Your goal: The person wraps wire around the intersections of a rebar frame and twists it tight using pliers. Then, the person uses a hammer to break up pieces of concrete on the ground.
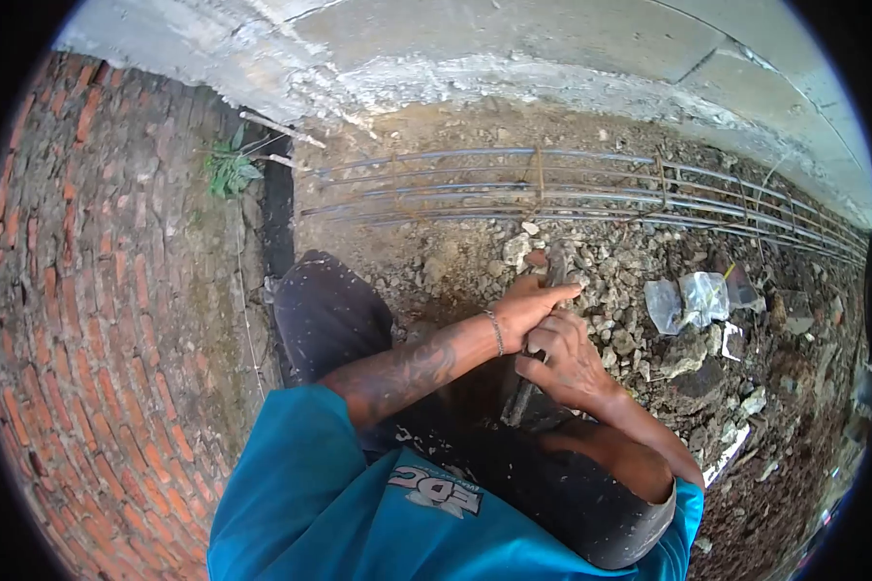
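My left hand [530, 312] is closed around a grey bar-like tool [518, 403], its thumb lying across to the right. Just below it, my right hand [569, 365] wraps its bent fingers around the same bar, touching the left hand. The bar's far end, dusty and grey, stands among broken stones [516, 249] in front of me. Its near end points back between my knees. Both hands cover the middle of the bar, and its exact kind cannot be made out.
A long steel rebar cage [538, 184] lies across the ground ahead, beside a rough concrete wall [513, 77]. To the left is a brick wall [97, 320] with a green plant [231, 174]. Clear plastic bags [704, 297] lie on rubble at the right.
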Motion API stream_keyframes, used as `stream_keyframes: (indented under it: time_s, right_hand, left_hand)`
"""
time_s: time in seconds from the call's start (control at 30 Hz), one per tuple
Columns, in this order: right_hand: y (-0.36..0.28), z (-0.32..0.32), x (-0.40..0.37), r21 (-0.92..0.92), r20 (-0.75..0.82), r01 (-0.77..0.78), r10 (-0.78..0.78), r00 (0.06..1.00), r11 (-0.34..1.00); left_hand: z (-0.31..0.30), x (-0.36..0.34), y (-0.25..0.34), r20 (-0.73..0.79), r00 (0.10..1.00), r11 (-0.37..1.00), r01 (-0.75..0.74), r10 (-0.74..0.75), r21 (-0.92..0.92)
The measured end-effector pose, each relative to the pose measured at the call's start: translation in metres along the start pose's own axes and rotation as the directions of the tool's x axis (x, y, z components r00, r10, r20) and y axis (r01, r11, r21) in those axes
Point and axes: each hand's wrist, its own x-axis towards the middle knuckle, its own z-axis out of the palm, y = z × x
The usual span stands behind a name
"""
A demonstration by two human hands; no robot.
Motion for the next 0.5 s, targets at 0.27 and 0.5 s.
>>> stream_keyframes:
  time_s: [0.27, 0.5]
  right_hand:
    - [0.002, 0.029, -0.021, 0.792, 0.437, -0.61, 0.726, 0.531, -0.03]
    - [0.009, 0.039, -0.026, 0.79, 0.365, -0.613, 0.823, 0.435, -0.026]
  left_hand:
    - [-0.016, 0.04, -0.027, -0.205, 0.797, 0.718, -0.359, 0.569, 0.597]
    - [-0.013, 0.026, -0.016, -0.194, 0.792, 0.631, -0.284, 0.579, 0.722]
